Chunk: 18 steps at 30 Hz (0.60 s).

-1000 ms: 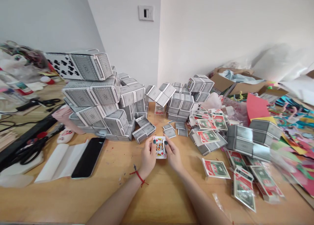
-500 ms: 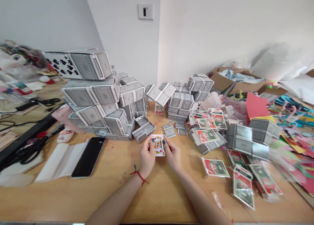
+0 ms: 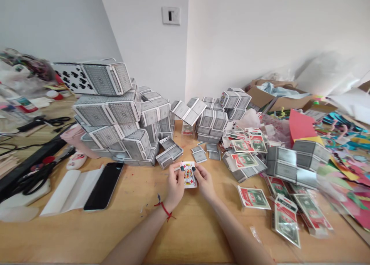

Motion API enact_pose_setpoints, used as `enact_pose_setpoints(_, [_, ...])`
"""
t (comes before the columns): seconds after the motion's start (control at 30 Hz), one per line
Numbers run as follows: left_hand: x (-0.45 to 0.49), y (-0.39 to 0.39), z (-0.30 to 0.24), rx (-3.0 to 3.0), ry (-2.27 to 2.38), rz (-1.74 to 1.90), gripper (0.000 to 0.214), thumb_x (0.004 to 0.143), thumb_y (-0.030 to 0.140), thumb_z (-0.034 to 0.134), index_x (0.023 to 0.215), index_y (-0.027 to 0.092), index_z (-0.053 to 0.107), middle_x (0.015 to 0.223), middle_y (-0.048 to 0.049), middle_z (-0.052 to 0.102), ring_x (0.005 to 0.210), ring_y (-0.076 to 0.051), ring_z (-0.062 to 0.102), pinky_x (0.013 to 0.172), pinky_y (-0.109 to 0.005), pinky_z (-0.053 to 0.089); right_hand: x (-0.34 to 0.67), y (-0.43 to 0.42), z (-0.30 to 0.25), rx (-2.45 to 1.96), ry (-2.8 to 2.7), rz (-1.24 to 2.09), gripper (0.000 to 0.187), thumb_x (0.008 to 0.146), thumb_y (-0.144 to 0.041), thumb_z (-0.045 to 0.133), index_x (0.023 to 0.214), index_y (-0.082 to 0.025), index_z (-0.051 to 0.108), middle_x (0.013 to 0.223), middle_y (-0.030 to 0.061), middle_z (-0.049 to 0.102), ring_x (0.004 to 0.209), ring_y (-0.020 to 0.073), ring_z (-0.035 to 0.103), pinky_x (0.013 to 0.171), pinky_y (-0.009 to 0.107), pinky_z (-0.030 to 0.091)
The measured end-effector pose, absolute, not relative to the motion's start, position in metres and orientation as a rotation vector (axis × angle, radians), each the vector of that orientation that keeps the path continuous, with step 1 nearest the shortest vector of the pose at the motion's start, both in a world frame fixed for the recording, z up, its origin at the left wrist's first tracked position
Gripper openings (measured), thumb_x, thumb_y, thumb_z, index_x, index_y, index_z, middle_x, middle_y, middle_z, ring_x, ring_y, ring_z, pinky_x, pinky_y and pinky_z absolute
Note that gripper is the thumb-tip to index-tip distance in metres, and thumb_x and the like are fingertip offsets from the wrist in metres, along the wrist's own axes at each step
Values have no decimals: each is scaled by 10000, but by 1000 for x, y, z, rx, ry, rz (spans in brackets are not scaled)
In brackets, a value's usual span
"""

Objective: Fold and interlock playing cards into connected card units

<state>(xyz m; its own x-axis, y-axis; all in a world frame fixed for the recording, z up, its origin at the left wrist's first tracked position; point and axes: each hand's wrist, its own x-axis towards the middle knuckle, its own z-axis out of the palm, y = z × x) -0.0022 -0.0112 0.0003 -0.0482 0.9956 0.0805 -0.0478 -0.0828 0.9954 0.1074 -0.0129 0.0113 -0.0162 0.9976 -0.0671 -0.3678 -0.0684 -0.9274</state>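
Both hands meet over the middle of the wooden table (image 3: 185, 234). My left hand (image 3: 174, 186) and my right hand (image 3: 204, 182) pinch a face-up king of diamonds playing card (image 3: 188, 174) by its two long edges, thumbs on top. A red string bracelet circles the left wrist. Just beyond the card lie small folded card pieces (image 3: 199, 155) and a grey card cube (image 3: 169, 153). A tall stack of grey card cubes (image 3: 115, 114) rises at the left, a smaller stack (image 3: 214, 116) behind the hands.
A black phone (image 3: 104, 185) and folded white paper (image 3: 71, 191) lie left of the hands, scissors (image 3: 31, 178) farther left. Red-green card packs (image 3: 254, 197) and loose wrappers spread to the right, with coloured paper (image 3: 347, 168) and a cardboard box (image 3: 274, 97) beyond.
The card and both hands lifted slightly away from me, then came back toward me and a little right. The grip on the card stays the same.
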Motion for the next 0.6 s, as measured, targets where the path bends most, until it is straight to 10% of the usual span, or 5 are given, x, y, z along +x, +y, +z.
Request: enact_pose_setpoints(0.6, [-10, -4, 9, 1100, 1063, 1285, 114, 726, 248, 446, 807, 177, 481, 670, 21, 534, 563, -105, 515, 500, -205, 419, 108, -12, 1, -987, -868, 1386, 119, 696, -259, 545, 787, -185, 564, 694, -28, 585, 544, 100, 486, 512, 199, 383])
